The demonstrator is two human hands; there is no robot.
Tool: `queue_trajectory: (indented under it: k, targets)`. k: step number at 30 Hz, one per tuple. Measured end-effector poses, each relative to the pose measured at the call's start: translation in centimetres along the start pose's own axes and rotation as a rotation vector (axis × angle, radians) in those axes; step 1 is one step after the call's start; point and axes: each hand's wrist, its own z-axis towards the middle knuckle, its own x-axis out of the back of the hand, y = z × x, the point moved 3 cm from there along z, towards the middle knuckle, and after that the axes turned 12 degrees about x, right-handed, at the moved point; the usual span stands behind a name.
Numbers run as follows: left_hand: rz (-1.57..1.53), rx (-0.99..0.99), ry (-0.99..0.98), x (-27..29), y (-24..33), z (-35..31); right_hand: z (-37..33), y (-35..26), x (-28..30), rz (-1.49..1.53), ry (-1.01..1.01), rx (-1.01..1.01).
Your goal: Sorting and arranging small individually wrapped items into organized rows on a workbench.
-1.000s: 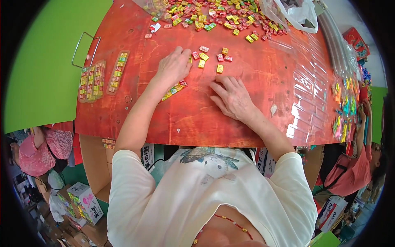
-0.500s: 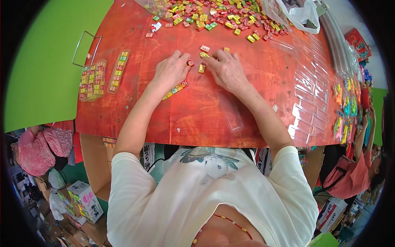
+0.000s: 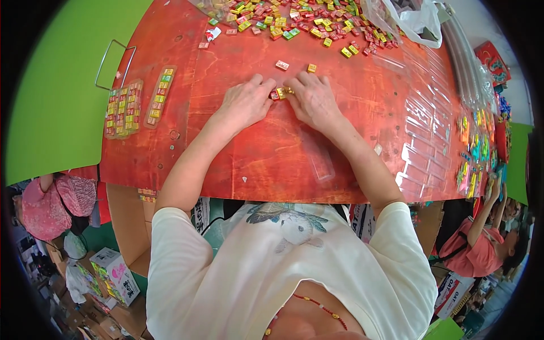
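Note:
Close together above the middle of the red table, my left hand and my right hand are closed around a short row of small red and yellow wrapped blocks. The left fingers grip the red end, while the right fingertips pinch the yellow end. Part of the row is hidden by the hands. Just beyond them lie a loose red-and-white block and a loose yellow block. An unfilled clear plastic tray rests near my right forearm.
Filled clear trays and a single filled strip lie at the left, beside a wire handle. A heap of blocks covers the far side. Clear trays are spread at the right. Two other people sit at either side.
The row that lay under my left wrist no longer shows there. My hands have come closer together, and the yellow blocks between them are now gripped against a red one.

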Motion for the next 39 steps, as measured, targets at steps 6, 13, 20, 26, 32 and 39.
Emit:
queue_trajectory:
  k: [6,13,20,26,32,39]
  targets:
    - [-0.039,0.075,0.020,0.7,1.4,-0.4,3.3,4.0,-1.4,-0.081,0.056,-0.088]
    - [0.028,-0.076,0.281,-0.9,2.6,0.6,1.8,6.1,-1.3,-0.200,0.012,-0.112]
    - [0.076,-0.123,0.371,-1.7,1.7,1.2,0.4,3.4,0.0,-0.191,0.016,-0.173]
    - [0.047,-0.049,0.362,-1.4,1.0,1.4,-0.1,0.8,0.7,-0.097,-0.031,-0.136]
    - [0.080,-0.064,0.441,-0.9,2.2,1.4,-3.0,0.1,2.5,-0.054,0.040,-0.176]
    - [0.078,-0.149,0.466,-2.2,2.1,1.8,-3.2,0.0,1.7,-0.088,0.002,-0.178]
